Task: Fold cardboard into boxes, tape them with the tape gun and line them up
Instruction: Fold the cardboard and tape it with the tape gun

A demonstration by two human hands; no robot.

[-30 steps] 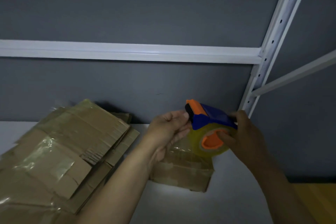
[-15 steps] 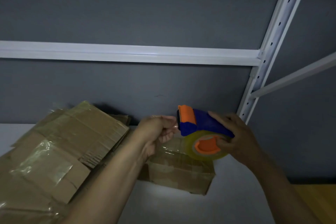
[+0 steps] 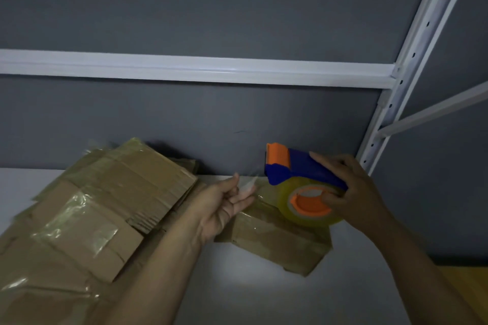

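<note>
The right hand (image 3: pixel 353 192), at the centre right of the frame, grips the tape gun (image 3: pixel 298 166) from the right side, with the fingers curled over its blue body and the thumb at the orange hub of the tape roll (image 3: pixel 311 206). The orange front of the gun points to the left, and the gun is in the air just above a small box (image 3: pixel 280 243), which stands on the white table (image 3: pixel 237 295) in the lower middle of the frame. The left hand (image 3: pixel 224 206), just to the left of the gun, is turned palm up and pinches the clear tape end (image 3: pixel 248 183) between thumb and fingers; this part is a little blurred. The box already has shiny tape on its top. In the lower left lies a pile of flat cardboard (image 3: pixel 105 206) with tape patches, touching the grey wall (image 3: pixel 184 8). A white rail (image 3: pixel 184 68) crosses the wall, and a white post (image 3: pixel 414 60) rises at the right.
</note>
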